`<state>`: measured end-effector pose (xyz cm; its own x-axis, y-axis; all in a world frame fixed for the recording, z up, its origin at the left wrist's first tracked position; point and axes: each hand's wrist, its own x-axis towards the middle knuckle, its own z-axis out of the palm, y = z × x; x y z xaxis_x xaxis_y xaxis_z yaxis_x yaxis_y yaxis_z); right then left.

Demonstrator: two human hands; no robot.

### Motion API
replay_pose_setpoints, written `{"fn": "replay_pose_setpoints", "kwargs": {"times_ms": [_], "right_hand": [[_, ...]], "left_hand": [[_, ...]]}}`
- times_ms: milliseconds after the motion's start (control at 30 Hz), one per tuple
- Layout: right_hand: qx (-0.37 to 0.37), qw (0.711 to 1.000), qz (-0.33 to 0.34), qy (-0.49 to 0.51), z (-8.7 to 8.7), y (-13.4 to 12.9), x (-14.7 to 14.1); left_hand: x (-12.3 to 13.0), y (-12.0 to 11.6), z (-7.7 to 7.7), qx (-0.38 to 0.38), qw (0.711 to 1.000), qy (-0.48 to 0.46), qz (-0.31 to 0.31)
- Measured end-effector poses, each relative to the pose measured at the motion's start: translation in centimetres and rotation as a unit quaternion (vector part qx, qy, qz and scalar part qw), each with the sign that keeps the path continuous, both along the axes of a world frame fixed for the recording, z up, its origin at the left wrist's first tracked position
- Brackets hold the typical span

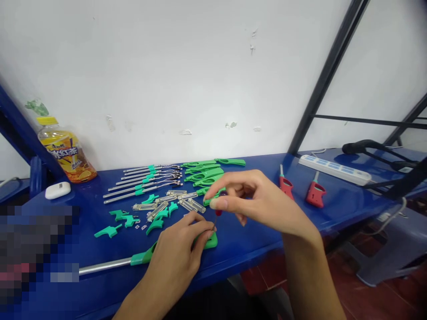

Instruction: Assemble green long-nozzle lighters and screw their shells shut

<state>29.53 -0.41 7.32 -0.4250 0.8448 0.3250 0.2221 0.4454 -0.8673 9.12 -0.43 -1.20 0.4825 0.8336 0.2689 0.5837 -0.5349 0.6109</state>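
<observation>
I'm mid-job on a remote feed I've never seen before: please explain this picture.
There is no machine: these are one person's bare hands, seen by a camera worn on the head, looking forward and down. The left hand steadies what looks like a green lighter; the right hand holds a red-handled tool pointing down at it. On the blue table lie metal rods with wires, teal pieces, clear plastic pieces and green handles. Two red lighters lie at right; a bottle stands at left.
</observation>
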Motion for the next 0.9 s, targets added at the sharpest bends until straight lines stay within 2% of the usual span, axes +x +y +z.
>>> {"fn": "replay_pose_setpoints", "kwargs": {"times_ms": [133, 333, 500, 600, 800, 900], "right_hand": [[-0.046, 0.996, 0.067, 0.024, -0.1, 0.5, 0.5], [-0.09, 0.99, 0.094, 0.051, -1.1, 2.3, 0.8], [-0.154, 0.968, 0.172, 0.094, -1.8, 2.9, 0.6], [-0.167, 0.961, 0.207, 0.079, -1.8, 2.9, 0.8], [-0.119, 0.971, 0.208, 0.015, -1.7, 3.1, 1.6], [-0.117, 0.979, 0.166, 0.011, -1.5, 3.2, 1.4]], "left_hand": [[0.0, 0.0, -0.1, 0.005, 1.0, 0.003, 0.005], [0.2, 0.0, 0.0, -0.01, 1.0, 0.004, 0.013], [0.1, -0.1, 0.1, -0.02, 1.0, -0.003, 0.012], [0.0, -0.2, 0.1, -0.013, 1.0, 0.003, 0.015], [0.0, -0.2, -0.1, 0.006, 0.999, 0.024, 0.02], [0.1, -0.1, 0.1, 0.007, 0.999, 0.028, 0.021]]}}
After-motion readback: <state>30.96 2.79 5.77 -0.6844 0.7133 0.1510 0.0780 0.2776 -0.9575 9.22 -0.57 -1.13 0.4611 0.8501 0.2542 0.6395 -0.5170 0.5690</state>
